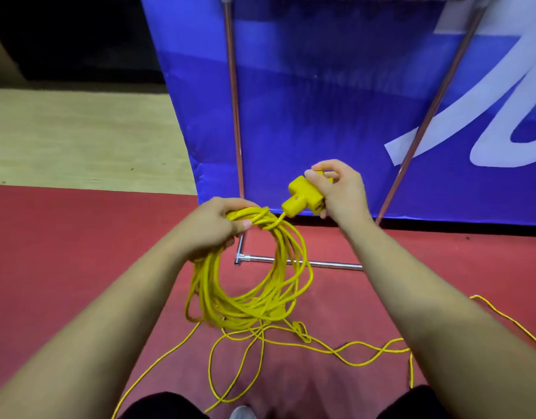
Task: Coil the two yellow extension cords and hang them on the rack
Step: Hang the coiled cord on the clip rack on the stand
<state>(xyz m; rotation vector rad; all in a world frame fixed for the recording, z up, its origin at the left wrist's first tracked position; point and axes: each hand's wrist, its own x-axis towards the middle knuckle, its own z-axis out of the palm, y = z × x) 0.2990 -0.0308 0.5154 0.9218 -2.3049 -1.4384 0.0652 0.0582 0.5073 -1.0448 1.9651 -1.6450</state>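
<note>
Clamping looped yellow rubber cord coil in closed left hand, pinching chunky yellow plastic socket block with right hand, keeping loops gathered.

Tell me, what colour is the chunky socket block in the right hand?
Bright yellow, same as its cord. The head view shows the socket block best.

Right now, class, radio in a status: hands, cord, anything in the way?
Left hand gripping coiled cord. Right hand holding yellow socket block. Loose cord tangled on red floor. Rack ahead.
</note>
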